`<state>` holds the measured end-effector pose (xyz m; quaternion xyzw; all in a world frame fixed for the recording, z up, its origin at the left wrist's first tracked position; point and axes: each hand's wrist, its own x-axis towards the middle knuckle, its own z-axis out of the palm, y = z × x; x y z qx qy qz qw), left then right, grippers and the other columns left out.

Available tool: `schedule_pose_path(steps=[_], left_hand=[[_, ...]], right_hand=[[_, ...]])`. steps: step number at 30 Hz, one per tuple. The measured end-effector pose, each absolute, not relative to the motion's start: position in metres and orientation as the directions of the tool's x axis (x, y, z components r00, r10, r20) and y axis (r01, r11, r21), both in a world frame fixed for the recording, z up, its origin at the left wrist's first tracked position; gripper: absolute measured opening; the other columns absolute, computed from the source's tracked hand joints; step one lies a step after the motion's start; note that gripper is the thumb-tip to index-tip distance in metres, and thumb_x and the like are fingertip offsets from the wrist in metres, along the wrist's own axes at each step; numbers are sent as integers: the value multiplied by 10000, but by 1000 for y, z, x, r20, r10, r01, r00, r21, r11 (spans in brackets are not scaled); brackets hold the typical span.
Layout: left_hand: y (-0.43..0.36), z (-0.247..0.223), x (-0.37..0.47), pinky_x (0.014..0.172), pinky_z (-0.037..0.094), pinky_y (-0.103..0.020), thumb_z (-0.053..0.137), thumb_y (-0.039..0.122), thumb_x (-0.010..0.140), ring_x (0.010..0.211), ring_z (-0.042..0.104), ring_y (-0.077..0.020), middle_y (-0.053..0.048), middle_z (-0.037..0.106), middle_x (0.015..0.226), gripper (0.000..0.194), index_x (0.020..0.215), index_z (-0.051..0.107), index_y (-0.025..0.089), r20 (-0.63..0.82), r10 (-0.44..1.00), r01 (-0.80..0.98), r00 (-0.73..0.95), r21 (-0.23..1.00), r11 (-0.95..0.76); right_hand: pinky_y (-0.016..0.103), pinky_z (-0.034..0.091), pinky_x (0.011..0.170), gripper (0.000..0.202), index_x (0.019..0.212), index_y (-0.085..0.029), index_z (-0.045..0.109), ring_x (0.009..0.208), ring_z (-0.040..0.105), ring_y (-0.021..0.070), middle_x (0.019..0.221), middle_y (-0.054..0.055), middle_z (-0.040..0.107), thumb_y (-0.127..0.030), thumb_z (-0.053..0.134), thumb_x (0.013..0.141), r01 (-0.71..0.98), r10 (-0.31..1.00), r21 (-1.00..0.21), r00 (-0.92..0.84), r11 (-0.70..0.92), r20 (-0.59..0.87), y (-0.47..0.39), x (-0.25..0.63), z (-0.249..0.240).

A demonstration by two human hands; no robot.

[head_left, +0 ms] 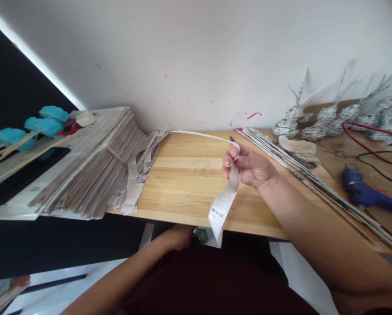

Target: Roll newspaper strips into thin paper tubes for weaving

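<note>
Above the wooden table, my right hand [248,166] pinches a paper strip [224,203]. The strip's flat printed end hangs down past the table's front edge, while its thin rolled part [199,134] arches left from my fingers toward the newspaper strips [148,159]. My left hand [182,236] is low, just below the front edge of the table [182,188]; its fingers are mostly hidden. Beside it are a dark greenish object [201,236] and something pale that I cannot make out.
A tall newspaper stack [94,175] carries a black phone [28,175] and blue objects on sticks [43,124]. To the right lie long paper rods [300,168], a cloth [299,148], woven paper figures [325,122] and a blue glue gun [366,190] with cables.
</note>
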<state>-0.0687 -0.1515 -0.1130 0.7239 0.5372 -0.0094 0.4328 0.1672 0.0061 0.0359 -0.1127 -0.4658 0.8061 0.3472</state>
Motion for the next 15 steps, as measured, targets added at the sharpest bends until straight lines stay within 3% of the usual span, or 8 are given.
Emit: schedule_pose_path(steps=[4, 9, 13, 15], left_hand=[[-152, -91, -73, 1109, 327, -477, 580, 272, 847, 1315, 480, -316, -108, 545, 1418, 501, 1347, 555, 245, -421, 750, 683, 510, 729, -55], [-152, -80, -48, 1103, 355, -456, 755, 386, 734, 1267, 529, -304, -119, 575, 1384, 669, 1349, 559, 212, -383, 696, 410, 608, 902, 137], [-152, -93, -27, 1100, 362, -460, 778, 428, 707, 1224, 566, -304, -107, 658, 1268, 584, 1229, 653, 197, -371, 737, 339, 565, 919, 203], [-148, -106, -23, 1088, 379, -472, 713, 452, 769, 1197, 586, -307, -112, 690, 1204, 446, 1126, 703, 186, -375, 817, 365, 438, 905, 219]], right_hand=[[307, 518, 579, 355, 772, -236, 558, 651, 661, 164, 762, -29, 649, -387, 836, 611, -389, 673, -875, -733, -289, 104, 2, 167, 36], [318, 523, 624, 325, 837, -248, 572, 682, 681, 168, 845, -27, 658, -384, 808, 660, -377, 731, -890, -679, -257, 77, -1, 164, 34], [324, 549, 705, 258, 832, -233, 614, 712, 694, 156, 861, -30, 680, -278, 814, 675, -416, 685, -845, -724, -338, 83, -2, 155, 31], [314, 555, 739, 221, 843, -219, 645, 739, 702, 153, 852, -27, 691, -232, 805, 691, -415, 660, -830, -747, -373, 77, -1, 151, 30]])
